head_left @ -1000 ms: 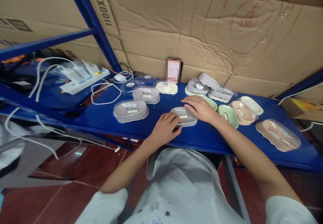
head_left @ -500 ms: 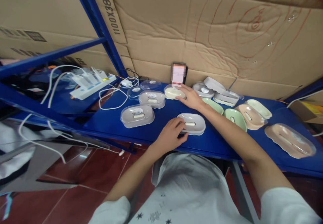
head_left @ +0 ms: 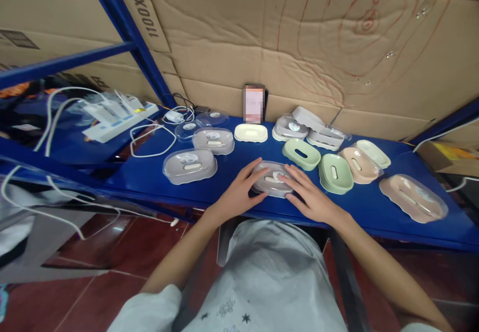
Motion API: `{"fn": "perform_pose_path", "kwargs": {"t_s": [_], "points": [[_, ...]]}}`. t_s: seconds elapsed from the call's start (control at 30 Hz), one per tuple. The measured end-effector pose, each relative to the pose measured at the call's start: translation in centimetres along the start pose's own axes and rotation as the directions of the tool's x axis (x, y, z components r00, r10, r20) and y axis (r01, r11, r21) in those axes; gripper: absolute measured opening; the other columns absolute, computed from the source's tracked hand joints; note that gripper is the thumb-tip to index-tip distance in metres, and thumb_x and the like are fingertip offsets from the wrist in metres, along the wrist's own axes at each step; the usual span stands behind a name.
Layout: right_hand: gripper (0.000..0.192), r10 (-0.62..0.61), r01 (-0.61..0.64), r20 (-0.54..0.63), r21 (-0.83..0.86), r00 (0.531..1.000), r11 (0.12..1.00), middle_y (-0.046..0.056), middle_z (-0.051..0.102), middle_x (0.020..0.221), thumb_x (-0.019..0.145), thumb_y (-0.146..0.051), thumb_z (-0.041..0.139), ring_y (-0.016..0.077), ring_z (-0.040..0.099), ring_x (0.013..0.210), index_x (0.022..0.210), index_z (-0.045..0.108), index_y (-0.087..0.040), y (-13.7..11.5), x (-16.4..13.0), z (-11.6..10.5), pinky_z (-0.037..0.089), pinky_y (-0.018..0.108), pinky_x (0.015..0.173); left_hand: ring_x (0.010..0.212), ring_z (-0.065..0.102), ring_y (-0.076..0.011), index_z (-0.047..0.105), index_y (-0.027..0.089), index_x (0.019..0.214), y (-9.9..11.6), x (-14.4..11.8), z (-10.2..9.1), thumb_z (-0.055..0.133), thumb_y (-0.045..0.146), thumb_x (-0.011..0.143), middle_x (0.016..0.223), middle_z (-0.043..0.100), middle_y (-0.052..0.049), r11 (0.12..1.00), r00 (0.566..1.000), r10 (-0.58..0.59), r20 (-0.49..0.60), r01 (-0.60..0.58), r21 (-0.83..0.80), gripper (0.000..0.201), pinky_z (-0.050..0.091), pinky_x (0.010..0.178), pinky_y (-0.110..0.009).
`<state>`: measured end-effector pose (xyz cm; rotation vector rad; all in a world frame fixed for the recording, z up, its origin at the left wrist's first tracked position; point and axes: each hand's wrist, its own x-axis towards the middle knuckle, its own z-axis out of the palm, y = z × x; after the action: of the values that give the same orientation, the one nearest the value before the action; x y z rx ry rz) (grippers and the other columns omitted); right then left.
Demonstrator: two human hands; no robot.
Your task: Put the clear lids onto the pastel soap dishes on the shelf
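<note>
Soap dish [head_left: 272,178], both hands spread, touching

dim, bluish indoor light, soft shadows, slight overall blur, and wide-angle bending at the frame edges.

Plastic dishes on glossy painted metal, backed by matt cardboard

The grey soap dish [head_left: 272,178] under both hands looks like smooth plastic with a clear, shiny lid — the same glossy see-through plastic covers the grey lidded dishes [head_left: 190,164] to the left. The green dishes [head_left: 336,173] and the cream dish [head_left: 251,132] are smooth, satin plastic. The blue shelf [head_left: 366,205] is painted metal, glossy enough to mirror things. The cardboard wall [head_left: 299,48] is matt, creased paperboard — the floor tiles [head_left: 105,232] are polished and reflective.
</note>
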<state>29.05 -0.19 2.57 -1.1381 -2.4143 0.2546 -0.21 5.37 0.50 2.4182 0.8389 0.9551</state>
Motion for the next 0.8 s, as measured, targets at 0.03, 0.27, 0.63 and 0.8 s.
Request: {"fn": "perform_pose_path", "kwargs": {"t_s": [0.03, 0.27, 0.63, 0.8], "points": [[0.066, -0.005, 0.005, 0.002, 0.002, 1.0, 1.0, 0.008, 0.029, 0.181, 0.11, -0.031, 0.056, 0.0339, 0.026, 0.168, 0.172, 0.035, -0.037, 0.1, 0.2, 0.1, 0.035, 0.064, 0.132, 0.16, 0.044, -0.0317, 0.046, 0.035, 0.162, -0.1, 0.0, 0.0, 0.077, 0.028, 0.099, 0.174, 0.039, -0.013, 1.0, 1.0, 0.0, -0.001, 0.0, 0.0, 0.071, 0.043, 0.13, -0.053], [0.059, -0.009, 0.01, 0.003, -0.034, 1.0, 0.999, 0.009, 0.03, 0.181, 0.114, -0.029, 0.047, 0.0309, 0.027, 0.168, 0.171, 0.035, -0.034, 0.1, 0.7, -0.1, 0.034, 0.063, 0.134, 0.159, 0.045, -0.0325, 0.047, 0.033, 0.161, -0.4, 0.2, 0.0, 0.083, 0.035, 0.095, 0.17, 0.041, -0.015, 0.999, 0.999, -0.044, 0.021, 0.045, -0.029, 0.074, 0.043, 0.13, -0.054], [0.052, -0.043, 0.045, 0.041, -0.051, 0.998, 0.998, 0.01, 0.042, 0.175, 0.115, -0.041, 0.047, 0.0316, 0.033, 0.166, 0.166, 0.047, -0.032, 0.7, 4.2, -0.5, 0.033, 0.063, 0.133, 0.153, 0.051, -0.0368, 0.053, 0.025, 0.155, 0.7, 0.0, 0.5, 0.072, 0.032, 0.103, 0.158, 0.056, -0.018, 0.937, 0.986, 0.147, -0.073, -0.116, 0.329, 0.056, 0.038, 0.129, -0.062], [0.047, 0.07, -0.066, 0.053, -0.081, 0.996, 0.995, 0.01, 0.061, 0.16, 0.115, -0.027, 0.037, 0.0234, 0.056, 0.15, 0.157, 0.057, -0.023, 3.7, 13.7, 0.0, 0.045, 0.048, 0.126, 0.135, 0.066, -0.0312, 0.064, 0.021, 0.134, 0.8, 0.0, -0.2, 0.066, 0.026, 0.104, 0.139, 0.071, -0.013, 0.888, 0.978, 0.132, -0.16, -0.045, 0.458, 0.03, 0.044, 0.123, -0.055]]}}
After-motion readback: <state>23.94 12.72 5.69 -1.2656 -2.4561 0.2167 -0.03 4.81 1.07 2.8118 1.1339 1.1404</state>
